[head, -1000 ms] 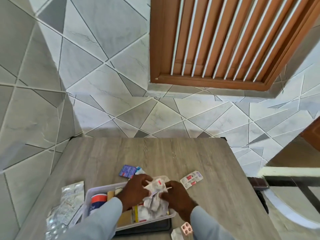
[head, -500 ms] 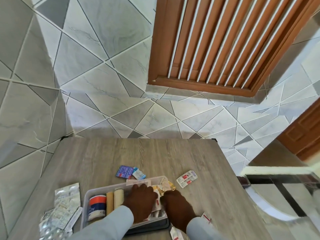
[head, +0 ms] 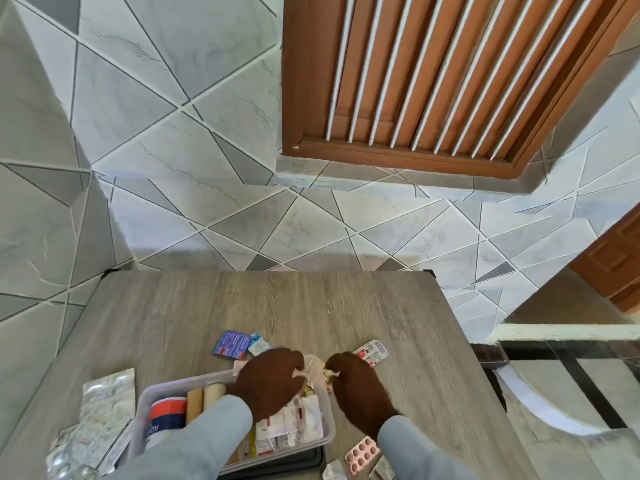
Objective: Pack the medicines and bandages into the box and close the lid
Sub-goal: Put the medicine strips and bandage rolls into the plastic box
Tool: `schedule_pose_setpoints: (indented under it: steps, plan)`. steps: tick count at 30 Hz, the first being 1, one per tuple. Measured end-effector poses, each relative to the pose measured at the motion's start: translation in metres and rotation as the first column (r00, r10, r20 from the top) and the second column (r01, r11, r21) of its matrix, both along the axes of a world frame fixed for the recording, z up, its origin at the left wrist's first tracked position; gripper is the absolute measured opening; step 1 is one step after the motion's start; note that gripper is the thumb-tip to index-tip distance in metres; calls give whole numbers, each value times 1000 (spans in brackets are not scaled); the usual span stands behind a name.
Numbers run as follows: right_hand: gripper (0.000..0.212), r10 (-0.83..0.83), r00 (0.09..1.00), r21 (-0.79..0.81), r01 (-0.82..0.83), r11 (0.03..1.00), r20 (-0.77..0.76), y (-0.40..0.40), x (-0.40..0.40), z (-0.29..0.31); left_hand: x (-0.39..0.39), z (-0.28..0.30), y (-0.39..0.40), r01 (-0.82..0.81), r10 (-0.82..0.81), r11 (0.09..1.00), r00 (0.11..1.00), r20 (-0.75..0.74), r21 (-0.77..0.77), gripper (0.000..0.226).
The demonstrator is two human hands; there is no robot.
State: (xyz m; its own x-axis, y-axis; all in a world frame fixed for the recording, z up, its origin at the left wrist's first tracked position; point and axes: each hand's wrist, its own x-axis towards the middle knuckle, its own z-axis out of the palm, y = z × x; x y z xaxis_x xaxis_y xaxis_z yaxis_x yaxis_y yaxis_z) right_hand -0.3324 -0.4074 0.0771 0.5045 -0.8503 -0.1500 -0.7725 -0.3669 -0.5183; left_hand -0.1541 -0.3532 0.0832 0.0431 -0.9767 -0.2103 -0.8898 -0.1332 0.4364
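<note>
Wooden table [head: 311,306]: both hands, left hand [head: 272,382] and right hand [head: 360,386], seemingly pinch wrappers above box [head: 145,410].

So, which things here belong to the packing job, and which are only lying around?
Part of the job:
- clear plastic box
- two tan bandage rolls
- purple sachet
- pink blister strip
- silver foil packs
- dark lid under the box

Lying about:
- grey wooden table
- brown slatted shutter
</note>
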Motion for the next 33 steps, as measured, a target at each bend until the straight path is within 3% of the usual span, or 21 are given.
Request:
schedule_pose_setpoints:
  steps: [3,6,9,13,16,20,23,25,27,31,33]
  plan:
    - [35,-46,995,5,46,999,-87,-36,-31,-10,-7,4,-36,-98,95,993,994,-47,-72,24]
    - [49,0,976,19,4,1000,-218,-72,-54,-24,10,-12,-74,-226,226,974,973,-42,6,27]
    - [70,173,908,59,-163,985,-381,-97,-62,-35,41,-28,-88,-428,420,885,904,82,182,49]
    - [73,311,838,106,-296,949,-448,-113,-60,-51,77,-48,-80,-584,518,734,811,271,347,96]
    - [60,322,810,48,-343,938,-490,-115,-57,-60,75,-60,-73,-568,489,703,823,288,429,102]
    - [35,306,796,62,-323,944,-522,-118,-52,-58,64,-63,-74,-550,447,769,827,341,326,82]
    - [8,205,947,228,-148,962,-249,-125,-47,-46,64,-59,-76,-506,423,805,856,297,311,71]
    - [19,98,995,417,-78,906,-27,-123,-37,-40,67,-58,-75,-468,392,830,877,279,303,66]
    - [23,90,995,501,-96,860,35,-115,-24,-40,67,-58,-73,-435,367,848,894,256,302,67]
    - [8,142,980,386,-79,919,-136,-87,2,-57,73,-57,-71,-345,288,885,933,216,312,71]
    - [35,61,981,319,1,948,-183,-75,11,-67,76,-57,-71,-269,203,899,955,214,347,80]
